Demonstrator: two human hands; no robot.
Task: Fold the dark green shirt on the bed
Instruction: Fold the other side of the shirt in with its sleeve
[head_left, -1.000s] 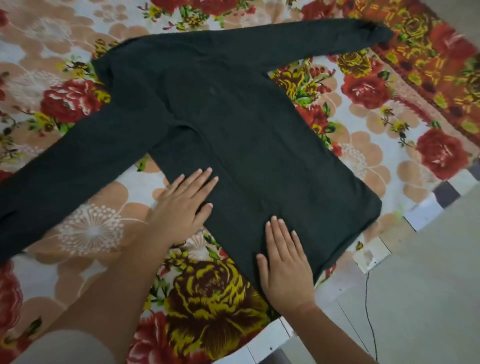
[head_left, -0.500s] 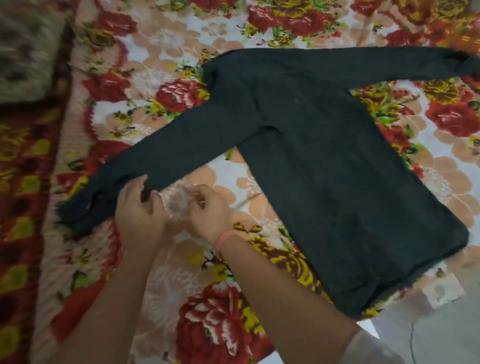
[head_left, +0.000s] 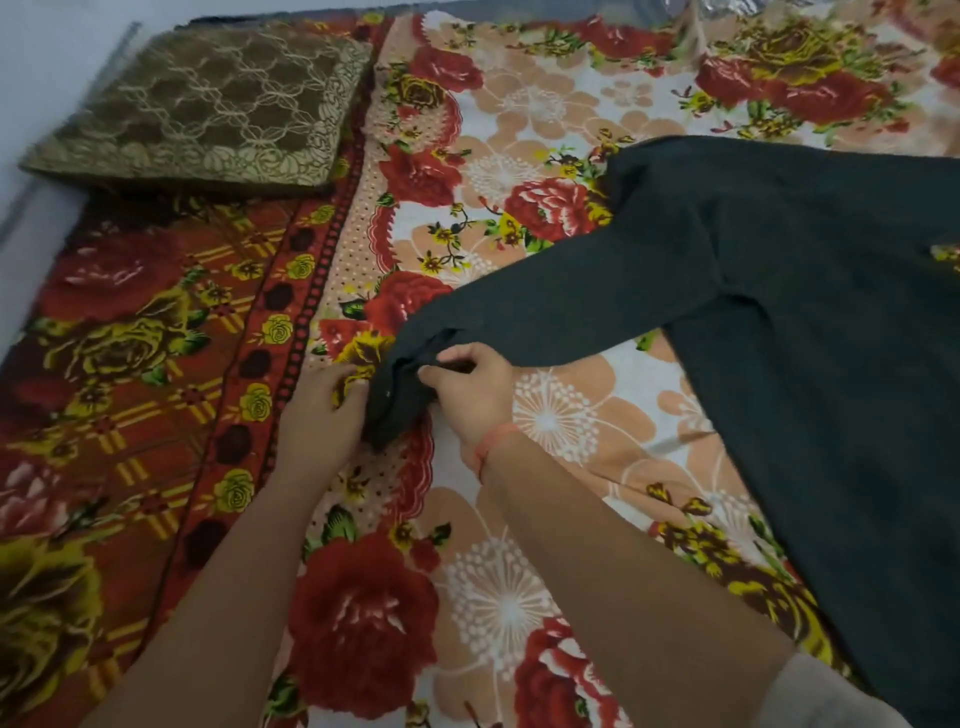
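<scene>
The dark green shirt (head_left: 810, 332) lies spread flat on the flowered bedsheet (head_left: 545, 124), its body running off the right edge of the view. Its left sleeve (head_left: 561, 306) stretches down-left to a bunched cuff (head_left: 400, 395). My left hand (head_left: 324, 410) grips the cuff from its left side. My right hand (head_left: 475, 387), with an orange thread on the wrist, pinches the sleeve just above the cuff. The shirt's other sleeve is out of view.
A brown lace-patterned cushion (head_left: 208, 104) lies at the top left on the bed. A red and yellow bordered strip of the sheet (head_left: 130, 364) runs along the left. A pale wall shows at the far left.
Both hands left the shirt's body and went left to the sleeve end. They now hold the cuff, which is bunched up. The view has swung left.
</scene>
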